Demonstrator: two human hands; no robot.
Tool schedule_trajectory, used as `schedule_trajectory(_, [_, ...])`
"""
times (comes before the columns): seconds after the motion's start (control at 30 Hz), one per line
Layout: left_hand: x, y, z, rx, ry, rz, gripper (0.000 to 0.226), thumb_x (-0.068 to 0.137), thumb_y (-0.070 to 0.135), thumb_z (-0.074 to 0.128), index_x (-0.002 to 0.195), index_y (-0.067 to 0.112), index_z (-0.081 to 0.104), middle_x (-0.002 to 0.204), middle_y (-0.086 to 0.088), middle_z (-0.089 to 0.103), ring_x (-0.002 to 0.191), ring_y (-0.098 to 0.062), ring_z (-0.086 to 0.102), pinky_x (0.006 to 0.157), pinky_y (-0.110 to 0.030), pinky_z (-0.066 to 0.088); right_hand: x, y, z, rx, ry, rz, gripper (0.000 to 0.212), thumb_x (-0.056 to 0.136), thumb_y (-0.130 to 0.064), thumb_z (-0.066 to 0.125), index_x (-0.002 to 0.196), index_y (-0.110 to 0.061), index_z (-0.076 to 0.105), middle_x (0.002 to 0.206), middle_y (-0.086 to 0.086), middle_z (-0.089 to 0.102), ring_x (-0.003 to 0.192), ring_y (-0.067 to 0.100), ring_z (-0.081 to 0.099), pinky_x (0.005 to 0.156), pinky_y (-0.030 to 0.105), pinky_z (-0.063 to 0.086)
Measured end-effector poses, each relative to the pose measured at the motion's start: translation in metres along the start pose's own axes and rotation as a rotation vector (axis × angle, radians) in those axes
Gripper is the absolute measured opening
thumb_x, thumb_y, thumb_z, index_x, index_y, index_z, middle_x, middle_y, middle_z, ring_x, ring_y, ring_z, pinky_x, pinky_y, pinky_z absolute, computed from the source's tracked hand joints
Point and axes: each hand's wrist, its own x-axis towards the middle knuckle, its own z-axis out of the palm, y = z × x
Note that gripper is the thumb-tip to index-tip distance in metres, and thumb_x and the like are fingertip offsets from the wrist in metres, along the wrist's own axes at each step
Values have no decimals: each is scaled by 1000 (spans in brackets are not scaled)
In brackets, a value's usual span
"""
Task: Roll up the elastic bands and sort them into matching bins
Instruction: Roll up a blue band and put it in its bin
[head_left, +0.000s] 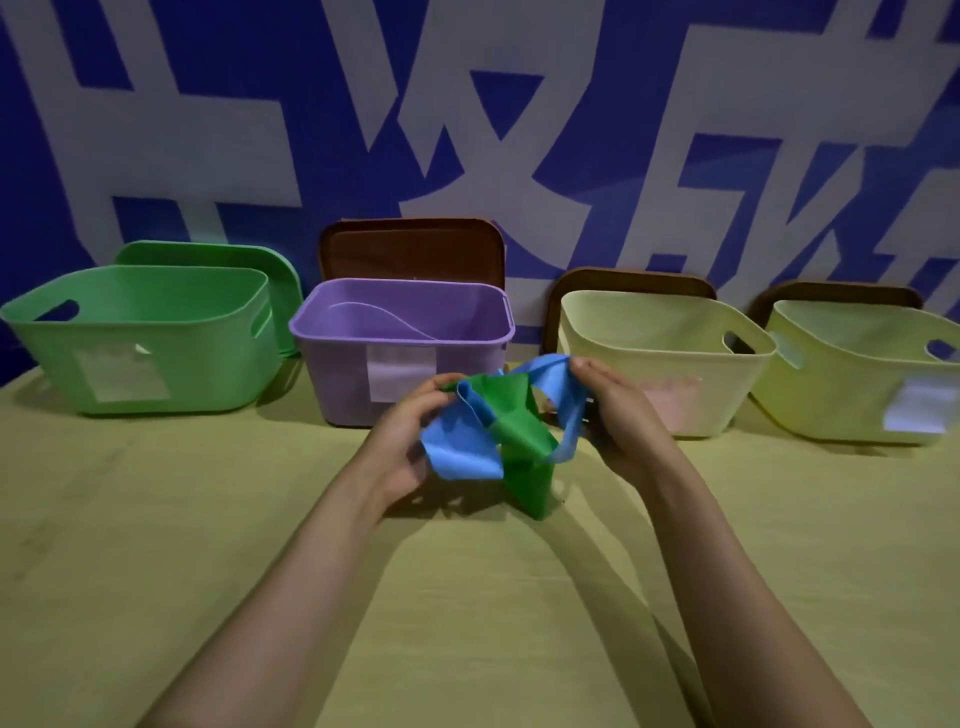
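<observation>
A blue band (460, 452) and a green band (519, 410) are being held tangled together just above the middle of the counter (208, 519), in front of the purple bin (337, 374). The bundle's left end is being gripped by the left hand (410, 431), and a blue loop is being pinched by the right hand (618, 410). The tangle is being stretched from hand to hand, equally near both. The green bin (156, 364) is being kept at the far left corner.

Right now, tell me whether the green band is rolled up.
No, the green band hangs loose, tangled with the blue band.
</observation>
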Motion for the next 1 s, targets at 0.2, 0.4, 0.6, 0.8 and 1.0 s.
schedule_trajectory(0.2, [-5, 10, 21, -82, 13, -59, 18, 92, 25, 52, 92, 8, 59, 76, -5, 66, 63, -14, 66, 59, -25, 55, 0, -17, 16, 210, 24, -61, 19, 100, -19, 40, 85, -11, 49, 43, 2, 38, 31, 8, 32, 33, 17, 28])
schedule_trajectory(0.4, [3, 12, 30, -110, -262, -10, 35, 80, 6, 57, 114, 1, 60, 104, -19, 67, 90, -27, 68, 78, -35, 57, 9, -24, 32, 197, -52, -154, 15, 98, -21, 47, 99, -17, 62, 72, 6, 61, 57, 18, 55, 56, 28, 45])
schedule_trajectory(0.6, [14, 33, 18, 385, 71, 257, 17, 84, 12, 68, 99, 5, 70, 98, -11, 72, 95, -25, 66, 96, -41, 48, 15, -25, 17, -140, 71, -281, 17, 98, -12, 48, 102, -8, 64, 63, 5, 48, 38, 7, 35, 38, 17, 31])
schedule_trajectory(0.8, [-1, 45, 22, 230, -20, 161, 35, 80, 30, 64, 108, 10, 68, 105, -13, 70, 97, -29, 65, 91, -38, 50, 17, -17, 16, -477, 124, -240, 27, 99, -17, 46, 75, -21, 57, 59, -3, 44, 52, 11, 41, 46, 21, 34])
schedule_trajectory(1.0, [-12, 53, 26, 55, -368, 7, 41, 89, 10, 49, 128, -1, 54, 123, -21, 60, 106, -31, 62, 94, -38, 49, 11, -22, 23, -604, 85, -240, 18, 96, -27, 52, 105, -15, 63, 93, -3, 62, 88, 12, 58, 81, 29, 47])
